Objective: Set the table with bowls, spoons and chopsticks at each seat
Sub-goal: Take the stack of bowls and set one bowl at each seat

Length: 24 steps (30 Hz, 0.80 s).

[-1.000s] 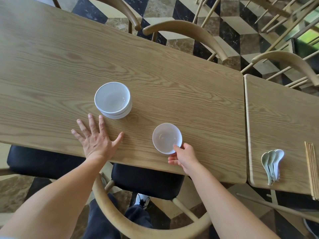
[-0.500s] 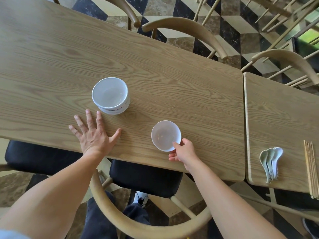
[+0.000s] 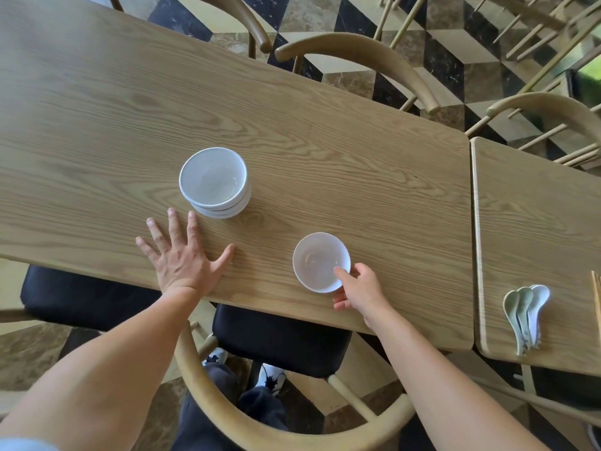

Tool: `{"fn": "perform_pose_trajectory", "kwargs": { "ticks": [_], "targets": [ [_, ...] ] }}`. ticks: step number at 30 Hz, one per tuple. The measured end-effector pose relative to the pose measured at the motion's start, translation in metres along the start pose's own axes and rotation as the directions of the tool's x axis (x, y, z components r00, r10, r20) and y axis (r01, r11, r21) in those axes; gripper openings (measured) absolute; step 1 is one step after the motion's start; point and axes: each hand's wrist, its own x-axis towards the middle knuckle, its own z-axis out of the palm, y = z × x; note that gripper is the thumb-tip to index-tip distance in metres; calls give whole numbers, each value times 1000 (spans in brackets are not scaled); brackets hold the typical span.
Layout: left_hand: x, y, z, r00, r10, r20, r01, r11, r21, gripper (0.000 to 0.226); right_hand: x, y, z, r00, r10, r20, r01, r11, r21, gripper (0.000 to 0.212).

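Bowls are the matter of this moment: one single white bowl [image 3: 321, 262] stands on the long wooden table [image 3: 325, 164], near the front edge, just above the black seat [image 3: 281, 340] of the nearest chair. Compared with one second ago, the bowl sits at almost the same place in front of this seat, but the right hand [image 3: 359, 292] has changed its grip: the thumb now lies over the rim at the bowl's 4 o'clock side and reaches a little inside, while the other fingers are curled under the outer wall. So this hand pinches the rim; it has not released. It seems the bowl is set down for this seat and the hand only adjusts it or is about to let go.

The left hand [image 3: 182, 255] lies flat on the table with all fingers spread, holding nothing, as it did before. It is at about 7 o'clock from the stack of bowls [image 3: 215, 183], close to it but not touching.

By count: one bowl placed alone, and a stack where about three rims can be told. On the second table [image 3: 536, 222], at 3 o'clock and well apart, lie about three pale spoons [image 3: 525, 315] nested together. Chopsticks [image 3: 596, 307] show only at the frame edge; their number cannot be told. No seat has a spoon or chopsticks yet.
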Motion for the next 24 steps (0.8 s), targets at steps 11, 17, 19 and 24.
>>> {"fn": "perform_pose_trajectory", "kwargs": {
  "ticks": [11,17,19,24],
  "targets": [
    [3,-4,-1,999,25,35,-25,1000,-10,110,2,-16,-12,963,-18,-270,-31,984,-176,33],
    [5,-7,-6,989,53,140,-61,997,55,107,-20,-43,-5,885,-49,-462,-88,959,-271,23],
    [11,-17,-14,984,115,139,-127,988,85,102,-25,-55,3,889,-68,-452,-55,966,-253,21],
    [40,-45,-33,952,246,180,-265,960,89,100,-31,-96,45,951,-127,-283,75,980,-186,19]
  ]
}}
